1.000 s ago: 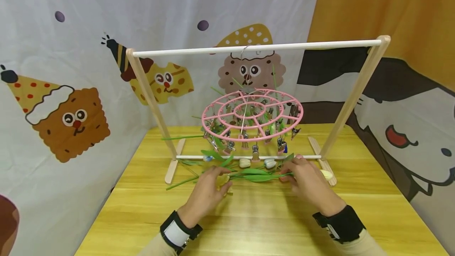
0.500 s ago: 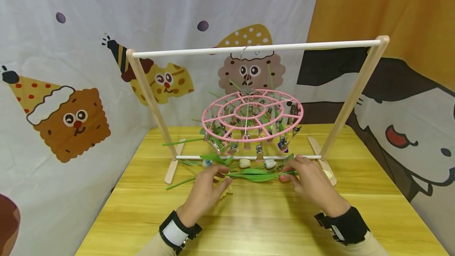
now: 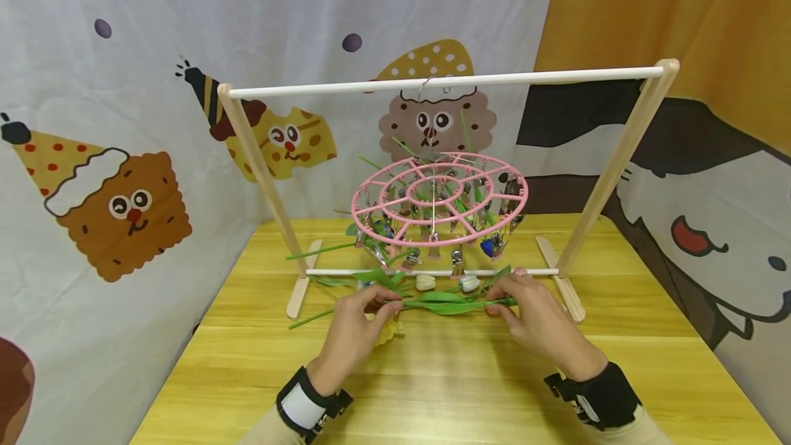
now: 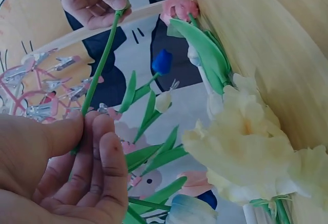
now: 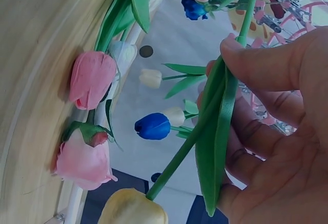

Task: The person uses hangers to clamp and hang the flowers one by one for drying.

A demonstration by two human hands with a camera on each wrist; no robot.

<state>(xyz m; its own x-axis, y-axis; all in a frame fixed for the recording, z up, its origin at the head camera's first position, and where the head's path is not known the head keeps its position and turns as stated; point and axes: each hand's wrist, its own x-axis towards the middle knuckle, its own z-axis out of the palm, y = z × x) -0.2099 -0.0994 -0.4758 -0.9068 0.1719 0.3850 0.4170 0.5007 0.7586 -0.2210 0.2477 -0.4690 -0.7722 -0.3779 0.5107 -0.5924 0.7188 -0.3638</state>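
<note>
My left hand (image 3: 355, 325) pinches the lower end of a green stem (image 4: 102, 62) between thumb and fingers. Farther along, my right hand (image 3: 537, 318) pinches the same stem where its long leaves begin; the yellow tulip (image 5: 134, 208) on it hangs past that hand. The tulip lies crosswise just above the table. Under my left hand rests a ruffled pale yellow flower (image 4: 256, 131). Behind the hands lie a cream tulip (image 3: 425, 283), a pale blue tulip (image 3: 469, 284), a pink tulip (image 5: 92, 78) and a pink rose (image 5: 84, 160).
A round pink clip hanger (image 3: 526, 194) hangs from the white top bar (image 3: 334, 88) of a wooden stand. Several flowers, including a blue tulip (image 5: 152, 126), hang in its metal clips. A printed curtain (image 3: 235, 12) stands behind the wooden table (image 3: 420, 390).
My left hand has moved off the ruffled yellow flower and closed its fingertips on the stem's end. The right hand has barely moved. The clip hanger has turned slightly.
</note>
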